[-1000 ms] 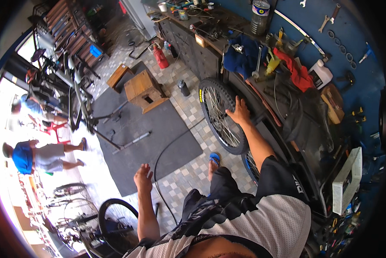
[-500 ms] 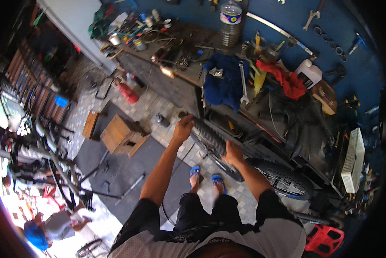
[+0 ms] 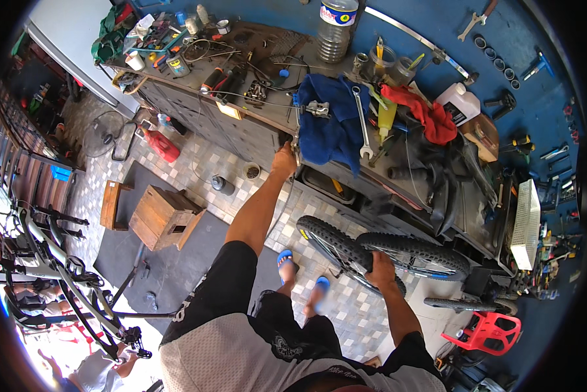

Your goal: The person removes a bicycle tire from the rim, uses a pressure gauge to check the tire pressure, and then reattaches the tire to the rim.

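My right hand [image 3: 381, 270] grips the knobby black tyre of a bicycle wheel [image 3: 332, 239] that stands on the tiled floor in front of the bench. My left hand [image 3: 283, 161] is stretched out to the front edge of the workbench [image 3: 251, 134], fingers bent around something small and dark that I cannot make out. A thin dark hose [image 3: 285, 206] hangs down beside that hand. Just above it on the bench lies a blue cloth [image 3: 325, 140] with a metal part [image 3: 317, 109] and a combination wrench [image 3: 362, 124] on top.
Another bicycle wheel [image 3: 430, 259] leans against the bench at the right. A red plastic stool [image 3: 486, 334] stands behind it. Wooden boxes [image 3: 159, 219] sit on a dark mat [image 3: 195, 264]. Bicycle frames [image 3: 61, 261] fill the left side, with a person [image 3: 97, 372] beyond.
My left hand has left the tyre and reached forward to the bench edge. My right hand has drawn the wheel back toward me, away from the bench.
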`<action>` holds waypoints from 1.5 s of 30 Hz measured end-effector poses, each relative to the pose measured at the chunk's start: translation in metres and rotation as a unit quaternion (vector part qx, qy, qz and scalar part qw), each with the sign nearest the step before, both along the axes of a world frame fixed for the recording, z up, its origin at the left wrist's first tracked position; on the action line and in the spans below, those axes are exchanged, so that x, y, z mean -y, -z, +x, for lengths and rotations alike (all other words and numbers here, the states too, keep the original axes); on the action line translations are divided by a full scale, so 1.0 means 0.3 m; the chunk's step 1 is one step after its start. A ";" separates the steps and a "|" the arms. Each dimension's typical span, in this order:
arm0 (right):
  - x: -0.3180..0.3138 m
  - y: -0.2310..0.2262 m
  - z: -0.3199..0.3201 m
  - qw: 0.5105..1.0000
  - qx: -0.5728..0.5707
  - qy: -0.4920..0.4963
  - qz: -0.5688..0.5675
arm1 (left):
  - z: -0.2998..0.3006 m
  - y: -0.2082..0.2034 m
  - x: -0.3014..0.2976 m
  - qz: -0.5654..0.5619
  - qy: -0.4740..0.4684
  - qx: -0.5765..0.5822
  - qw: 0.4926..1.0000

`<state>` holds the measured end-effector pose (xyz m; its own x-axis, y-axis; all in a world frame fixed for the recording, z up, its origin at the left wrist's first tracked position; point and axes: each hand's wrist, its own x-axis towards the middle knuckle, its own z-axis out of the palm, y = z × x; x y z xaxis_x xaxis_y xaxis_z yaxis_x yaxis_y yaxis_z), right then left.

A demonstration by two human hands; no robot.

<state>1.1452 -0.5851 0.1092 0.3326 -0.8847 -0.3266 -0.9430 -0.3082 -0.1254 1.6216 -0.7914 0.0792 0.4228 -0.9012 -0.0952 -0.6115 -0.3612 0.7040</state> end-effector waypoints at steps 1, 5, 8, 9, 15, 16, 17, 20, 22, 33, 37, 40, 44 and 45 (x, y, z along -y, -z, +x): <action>0.001 0.010 -0.017 1.000 -0.011 0.016 -0.002 | 0.005 -0.007 0.000 -0.006 0.015 0.023 1.000; 0.096 -0.011 0.012 0.994 -0.025 0.008 0.105 | 0.062 -0.059 -0.056 -0.051 -0.007 -0.005 0.999; 0.093 -0.017 0.081 0.997 -0.039 -0.040 0.057 | 0.102 -0.106 -0.169 -0.087 0.060 0.003 0.994; 0.093 -0.019 0.109 0.996 -0.044 -0.045 0.059 | 0.120 -0.134 -0.201 -0.081 0.084 -0.028 0.993; 0.158 0.022 0.174 0.998 0.020 -0.048 0.020 | 0.161 -0.294 -0.401 -0.186 0.189 -0.050 0.963; 0.155 0.038 0.158 0.999 0.025 -0.043 -0.018 | 0.130 -0.344 -0.455 -0.168 0.177 -0.054 0.968; 0.151 0.043 0.152 0.997 0.033 -0.040 -0.056 | 0.095 -0.399 -0.528 -0.148 0.163 -0.054 0.974; 0.223 -0.092 0.247 0.993 0.110 -0.031 -0.027 | 0.000 -0.549 -0.778 -0.127 0.134 -0.080 0.980; 0.228 -0.203 0.270 0.964 0.259 -0.025 0.045 | -0.128 -0.668 -0.908 -0.039 0.117 -0.099 0.987; 0.045 -0.686 -0.019 0.703 0.630 0.026 0.329 | -0.991 -0.777 -1.135 -0.049 0.151 -0.096 0.983; 0.006 -0.740 -0.256 0.737 0.623 0.015 0.262 | -1.261 -0.834 -1.165 -0.068 0.144 -0.104 0.982; -0.021 -0.824 -0.388 0.742 0.632 0.029 0.221 | -1.410 -0.887 -1.160 -0.053 0.130 -0.069 0.988; -0.062 -0.917 -0.479 0.769 0.625 0.052 0.124 | -1.550 -0.911 -1.183 -0.161 0.112 -0.074 0.978; -0.076 -0.924 -0.492 0.769 0.627 0.051 0.112 | -1.578 -0.925 -1.202 -0.150 0.101 -0.083 0.980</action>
<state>0.9975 -0.5622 0.3865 0.4431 -0.8953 0.0457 -0.0551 -0.0781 -0.9954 1.1482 -0.4309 0.3567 0.2335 -0.9631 0.1341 -0.5170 -0.0061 0.8560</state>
